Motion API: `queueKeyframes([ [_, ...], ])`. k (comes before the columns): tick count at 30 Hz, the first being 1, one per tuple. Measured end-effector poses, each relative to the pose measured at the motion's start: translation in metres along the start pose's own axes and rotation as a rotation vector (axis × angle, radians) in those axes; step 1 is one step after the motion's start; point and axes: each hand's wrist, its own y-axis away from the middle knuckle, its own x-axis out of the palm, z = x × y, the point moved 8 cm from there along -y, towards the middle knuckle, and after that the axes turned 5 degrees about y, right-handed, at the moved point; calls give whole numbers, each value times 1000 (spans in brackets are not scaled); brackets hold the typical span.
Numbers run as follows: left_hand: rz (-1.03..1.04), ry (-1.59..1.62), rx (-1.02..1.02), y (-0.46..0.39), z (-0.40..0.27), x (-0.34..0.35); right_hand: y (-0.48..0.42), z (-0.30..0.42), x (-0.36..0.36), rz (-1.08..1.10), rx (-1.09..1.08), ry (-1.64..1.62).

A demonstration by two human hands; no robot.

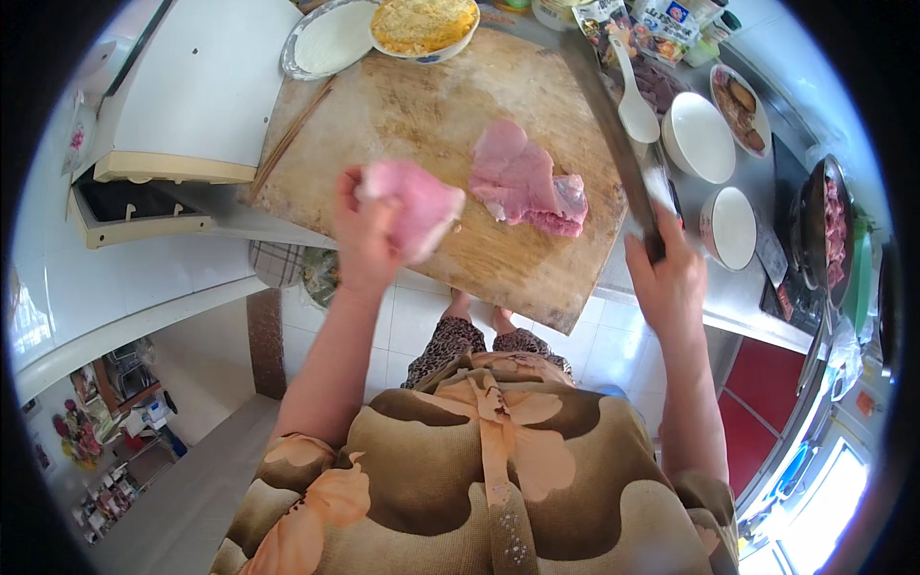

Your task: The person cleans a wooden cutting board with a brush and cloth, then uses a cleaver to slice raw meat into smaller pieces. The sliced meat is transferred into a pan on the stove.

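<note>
My left hand (370,241) grips a pink slab of raw meat (417,205) with a pale edge, held over the left-front part of a wooden cutting board (402,100). Another piece of raw meat (514,176) lies flat on the board, to the right of that hand. Off the board's right edge, my right hand (668,273) is closed around the near end of a long, dark tool (611,122), which looks like a knife. Its far end points away from me, and motion blur hides its exact shape.
A bowl of yellow crumbs (424,29) and a plate of white powder (334,39) stand at the back. To the right are a white spoon (636,108), white bowls (697,136), a plate of browned food (740,108) and a pan with meat (834,223). Thin sticks (291,140) lie left.
</note>
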Motion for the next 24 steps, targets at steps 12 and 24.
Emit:
queueKeyframes([
  [12,505,1121,-427,-18,-69,62,-48,-44,66,12,-42,353],
  [24,1014,1239,-449,12,-97,186,22,58,88,900,416,-1939],
])
